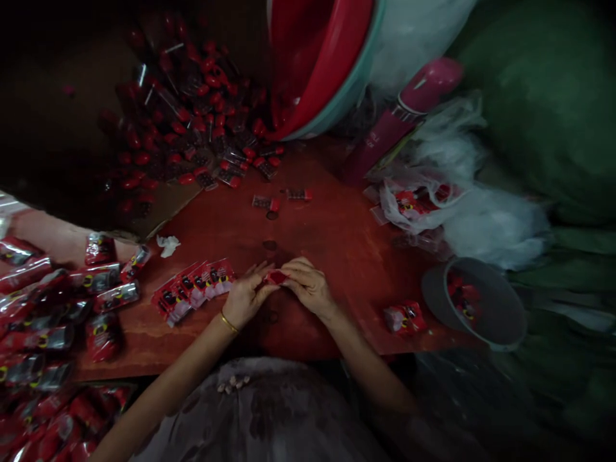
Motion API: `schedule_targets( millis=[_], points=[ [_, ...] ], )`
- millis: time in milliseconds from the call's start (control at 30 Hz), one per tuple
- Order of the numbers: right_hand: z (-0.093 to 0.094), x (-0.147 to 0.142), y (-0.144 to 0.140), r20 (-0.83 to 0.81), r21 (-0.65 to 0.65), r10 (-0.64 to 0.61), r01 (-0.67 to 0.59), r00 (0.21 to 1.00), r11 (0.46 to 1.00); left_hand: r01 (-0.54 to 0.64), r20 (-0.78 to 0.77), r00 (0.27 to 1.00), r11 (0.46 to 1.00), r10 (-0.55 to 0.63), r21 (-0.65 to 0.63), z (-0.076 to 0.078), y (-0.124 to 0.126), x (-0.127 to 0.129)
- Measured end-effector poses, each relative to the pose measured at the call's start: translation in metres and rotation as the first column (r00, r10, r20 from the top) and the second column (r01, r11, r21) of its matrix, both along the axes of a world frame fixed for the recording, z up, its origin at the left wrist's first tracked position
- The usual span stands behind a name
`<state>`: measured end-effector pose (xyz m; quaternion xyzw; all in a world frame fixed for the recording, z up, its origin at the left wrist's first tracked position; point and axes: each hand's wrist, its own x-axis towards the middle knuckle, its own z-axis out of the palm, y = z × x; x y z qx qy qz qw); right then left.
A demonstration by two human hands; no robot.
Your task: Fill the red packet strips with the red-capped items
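Note:
My left hand [249, 292] and my right hand [308, 285] meet over the middle of the red table. Between their fingertips they pinch a small red printed sleeve [276, 277], much of it covered by the fingers. Close to my left hand lies a fanned row of flat red printed sleeves [195, 287]. Beyond the hands, two small clear bottles with red caps [264, 203] lie on their sides. A small stack of red printed sleeves [405, 317] sits to the right of my right hand.
A cardboard box [158, 221] spills many red-capped bottles [206, 122] at the back left. Wrapped bottles [101, 279] crowd the left side. A red basin [317, 70], a pink flask [399, 115], plastic bags [495, 224] and a grey bucket [437, 298] stand at the back and right.

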<state>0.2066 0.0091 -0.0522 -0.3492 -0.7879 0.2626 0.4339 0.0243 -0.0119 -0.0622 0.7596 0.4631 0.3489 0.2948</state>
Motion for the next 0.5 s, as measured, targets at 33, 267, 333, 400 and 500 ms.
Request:
schedule_targets(
  millis=[33, 267, 333, 400, 500],
  points=[
    [-0.002, 0.000, -0.001, 0.009, 0.002, -0.005, 0.005, 1.000, 1.000, -0.001, -0.017, 1.000, 1.000, 0.002, 0.025, -0.003, 0.000, 0.000],
    [-0.014, 0.000, -0.002, 0.107, 0.017, -0.062, 0.060, 0.992, 0.998, -0.115, -0.202, 0.970, 0.986, 0.138, 0.120, -0.012, -0.004, 0.002],
    [-0.016, 0.000, -0.002, 0.150, 0.046, -0.083, 0.077, 0.985, 0.996, -0.126, -0.239, 0.959, 0.983, 0.155, 0.132, -0.012, -0.006, 0.003],
    [-0.019, 0.000, -0.002, 0.199, 0.077, -0.100, 0.086, 0.975, 0.993, -0.139, -0.272, 0.947, 0.981, 0.172, 0.136, -0.010, -0.007, 0.004],
    [-0.019, 0.002, -0.004, 0.275, 0.110, -0.112, 0.085, 0.955, 0.990, -0.145, -0.328, 0.929, 0.983, 0.174, 0.112, -0.008, -0.009, 0.006]
  ],
)
